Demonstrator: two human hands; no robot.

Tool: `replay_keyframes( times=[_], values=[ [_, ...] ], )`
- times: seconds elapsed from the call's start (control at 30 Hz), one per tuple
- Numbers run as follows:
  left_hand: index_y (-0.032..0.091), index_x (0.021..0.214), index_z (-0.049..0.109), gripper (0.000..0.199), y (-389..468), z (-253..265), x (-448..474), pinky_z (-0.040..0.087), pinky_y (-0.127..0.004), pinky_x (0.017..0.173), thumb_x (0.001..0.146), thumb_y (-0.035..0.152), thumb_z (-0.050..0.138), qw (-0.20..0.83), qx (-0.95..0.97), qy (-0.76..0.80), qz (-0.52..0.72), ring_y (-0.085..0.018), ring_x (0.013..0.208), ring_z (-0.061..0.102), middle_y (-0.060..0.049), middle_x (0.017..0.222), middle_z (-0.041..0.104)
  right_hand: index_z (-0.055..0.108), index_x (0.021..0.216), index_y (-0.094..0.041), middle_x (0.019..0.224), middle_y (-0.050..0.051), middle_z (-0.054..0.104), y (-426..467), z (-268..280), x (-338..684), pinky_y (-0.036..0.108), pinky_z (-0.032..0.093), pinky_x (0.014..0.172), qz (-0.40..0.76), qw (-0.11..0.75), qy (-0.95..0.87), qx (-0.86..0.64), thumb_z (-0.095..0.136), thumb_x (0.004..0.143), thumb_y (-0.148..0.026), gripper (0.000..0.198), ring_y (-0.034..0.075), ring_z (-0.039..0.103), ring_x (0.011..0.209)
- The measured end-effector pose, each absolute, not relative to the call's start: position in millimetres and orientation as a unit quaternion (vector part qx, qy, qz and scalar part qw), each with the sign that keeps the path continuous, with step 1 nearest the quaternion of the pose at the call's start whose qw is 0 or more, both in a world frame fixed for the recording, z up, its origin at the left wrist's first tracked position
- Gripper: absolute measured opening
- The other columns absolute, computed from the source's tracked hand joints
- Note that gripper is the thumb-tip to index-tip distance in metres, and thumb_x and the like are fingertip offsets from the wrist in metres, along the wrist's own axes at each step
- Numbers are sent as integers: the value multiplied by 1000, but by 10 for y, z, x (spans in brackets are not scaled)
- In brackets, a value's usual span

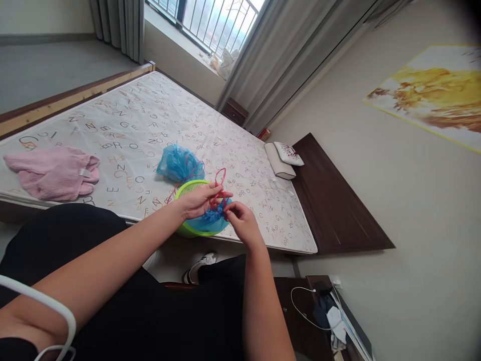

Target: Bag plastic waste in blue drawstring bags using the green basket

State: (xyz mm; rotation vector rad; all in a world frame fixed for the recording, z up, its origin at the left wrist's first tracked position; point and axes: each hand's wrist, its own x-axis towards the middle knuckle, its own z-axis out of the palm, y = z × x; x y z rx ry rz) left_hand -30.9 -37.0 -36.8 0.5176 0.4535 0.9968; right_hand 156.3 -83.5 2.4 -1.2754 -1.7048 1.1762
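Observation:
My left hand (201, 199) pinches a looped red string (221, 176) between thumb and fingers. Close on its right, my right hand (240, 220) is closed with thumb and fingertips together at the lower part of the string, by the gathered neck of a blue plastic bag (214, 214). That bag sits in a lime-green basket (179, 228) with mesh sides, at the near edge of the mattress. Just behind the basket lies another blue plastic bag (180, 163), bunched up, with red string near it. My fingers partly hide the string and the bag's neck.
A patterned mattress (131, 115) spreads in front of me, with a folded pink cloth (56, 170) at left. Pillows (287, 154) lie by the dark headboard (338, 205). At lower right, a bedside cabinet (296, 311) carries a white cable. My shoe (201, 265) shows below.

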Motion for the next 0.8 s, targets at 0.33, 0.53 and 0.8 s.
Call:
replay_keyframes(
  times=[0.33,0.53,0.8],
  values=[
    [16,97,62,30,-410,-285,-402,49,-24,62,89,41,75,796,418,212,383,-14,71,66,-2,79,65,67,124,-29,143,5,60,-813,-5,1596,34,49,99,402,477,-635,-456,61,84,-23,41,22,55,132],
    [18,88,65,32,-328,-293,-477,44,-27,66,97,48,56,500,687,365,381,-16,74,59,-2,79,64,66,123,-24,92,-1,68,-758,-237,1448,28,52,78,477,439,-554,-523,71,80,-32,43,15,64,82],
    [20,83,60,28,-434,-304,-374,44,-32,80,101,39,48,284,766,365,446,-20,82,57,-4,85,63,77,105,-19,79,1,69,-668,-332,1455,26,48,71,503,448,-488,-555,63,89,-63,49,15,62,75]
  ],
)
